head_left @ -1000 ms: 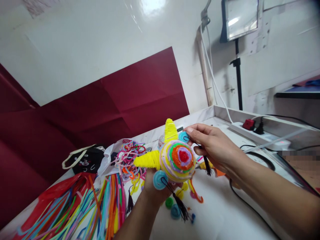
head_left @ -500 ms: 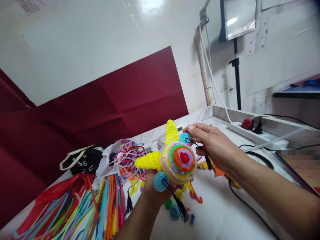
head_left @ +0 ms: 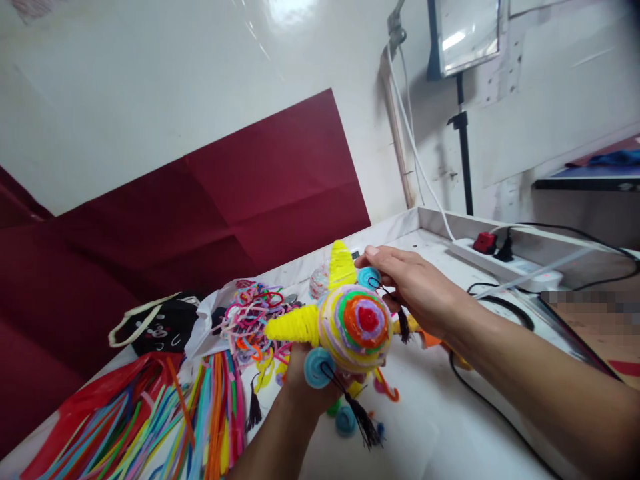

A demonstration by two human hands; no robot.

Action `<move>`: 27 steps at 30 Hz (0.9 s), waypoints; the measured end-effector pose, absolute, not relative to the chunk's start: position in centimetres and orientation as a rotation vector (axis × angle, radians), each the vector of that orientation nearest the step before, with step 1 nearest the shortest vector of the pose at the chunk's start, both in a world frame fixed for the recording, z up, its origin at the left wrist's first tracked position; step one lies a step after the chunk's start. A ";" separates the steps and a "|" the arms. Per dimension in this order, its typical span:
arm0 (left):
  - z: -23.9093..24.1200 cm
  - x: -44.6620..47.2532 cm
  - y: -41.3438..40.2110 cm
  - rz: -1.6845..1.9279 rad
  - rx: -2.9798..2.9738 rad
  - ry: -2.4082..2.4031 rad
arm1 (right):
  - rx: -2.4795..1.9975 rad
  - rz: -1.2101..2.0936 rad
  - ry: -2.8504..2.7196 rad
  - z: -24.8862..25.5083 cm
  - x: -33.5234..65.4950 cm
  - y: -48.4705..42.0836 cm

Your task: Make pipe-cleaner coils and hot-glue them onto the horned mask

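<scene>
A round pipe-cleaner craft (head_left: 353, 327), ringed in bright colours with a red centre, is held up over the table. Two yellow wrapped cones (head_left: 293, 325) stick out from it. My left hand (head_left: 300, 383) grips it from below and behind, its fingers mostly hidden. At its lower left sits a blue coiled disc (head_left: 320, 367) with a black tassel (head_left: 363, 417) hanging from it. My right hand (head_left: 407, 280) has its fingers curled at the second blue disc (head_left: 369, 278), on the upper right. From that disc another black tassel (head_left: 404, 327) hangs below my fingers.
Loose pipe cleaners (head_left: 215, 407) lie at the left on a red plastic bag (head_left: 55, 427). Behind them are a tangle of cut pieces (head_left: 257, 313) and a black pouch (head_left: 163, 327). A power strip (head_left: 505, 263) with cables runs along the right edge.
The view has shifted slightly, so the background sits a little further left. Both hands keep their places on the craft, and the right tassel hangs slightly further left.
</scene>
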State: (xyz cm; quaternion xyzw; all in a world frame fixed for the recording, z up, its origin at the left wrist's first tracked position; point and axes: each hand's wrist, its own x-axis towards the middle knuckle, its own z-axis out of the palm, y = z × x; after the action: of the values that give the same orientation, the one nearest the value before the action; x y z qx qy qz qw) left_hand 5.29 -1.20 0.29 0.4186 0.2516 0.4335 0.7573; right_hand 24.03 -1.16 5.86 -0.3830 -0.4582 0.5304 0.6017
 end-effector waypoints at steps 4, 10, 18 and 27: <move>0.2 5.3 -1.2 0.905 0.929 0.566 | -0.898 1.230 -1.069 5.9 24.0 -1.1; 0.0 5.7 -0.6 0.874 0.910 0.483 | -0.899 1.237 -1.081 5.8 24.2 -1.0; -0.4 5.4 -0.6 0.786 0.921 0.455 | -0.927 1.235 -1.093 5.9 24.2 -1.2; 0.4 5.4 -0.9 0.717 0.914 0.373 | -0.875 1.238 -1.136 6.0 24.7 -0.8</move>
State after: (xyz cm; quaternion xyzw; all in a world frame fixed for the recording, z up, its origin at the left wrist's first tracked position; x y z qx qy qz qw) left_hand 5.38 -0.88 0.38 0.4291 0.1754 0.3365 0.8197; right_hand 24.66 -0.84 5.97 -0.3752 -0.4867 0.5303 0.5841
